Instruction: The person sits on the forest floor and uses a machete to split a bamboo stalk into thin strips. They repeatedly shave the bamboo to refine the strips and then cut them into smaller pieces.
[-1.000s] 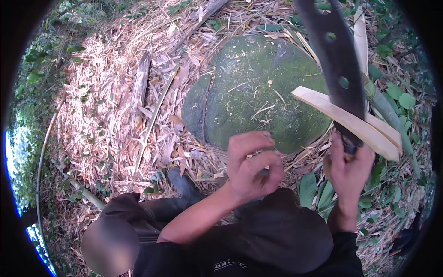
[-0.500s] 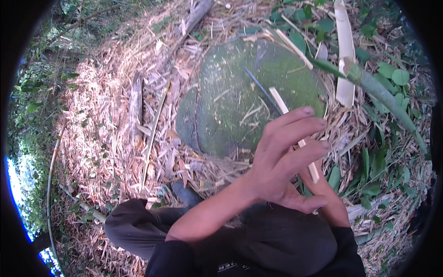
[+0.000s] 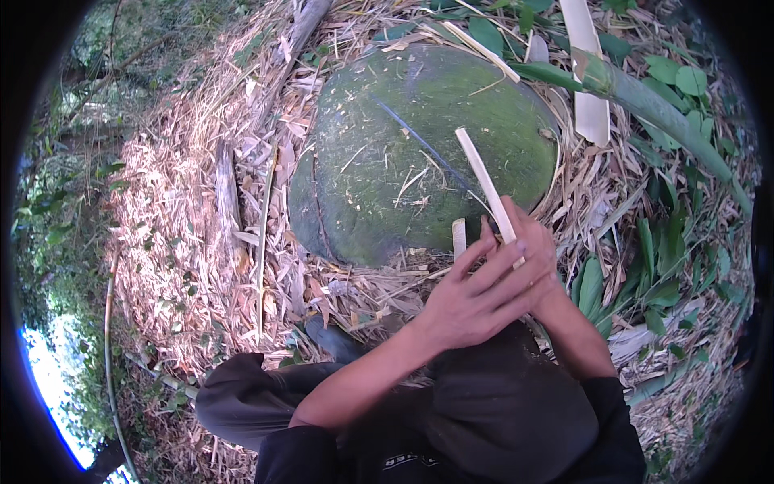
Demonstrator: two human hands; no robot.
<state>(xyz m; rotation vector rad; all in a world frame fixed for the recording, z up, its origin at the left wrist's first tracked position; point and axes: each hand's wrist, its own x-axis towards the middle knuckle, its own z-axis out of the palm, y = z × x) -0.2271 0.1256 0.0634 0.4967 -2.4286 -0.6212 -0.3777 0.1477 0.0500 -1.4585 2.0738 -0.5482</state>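
Both hands clamped on bamboo strip (image 3: 484,181), low end buried in grip.
Left hand (image 3: 476,298) over right hand (image 3: 542,256), fingers curled shut; strip's long axis up-left, away from body, over mossy boulder (image 3: 379,145).

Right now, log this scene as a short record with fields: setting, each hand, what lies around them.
setting: outdoor ground covered in dry straw-coloured bamboo husks
centre: large rounded moss-green boulder
left hand: fingers spread over the right hand, touching the pale split bamboo strip
right hand: mostly hidden beneath the left; grip on the strip's lower end
strip: slants up over the boulder
right side: green bamboo stem, wide pale bamboo slat, green leaves
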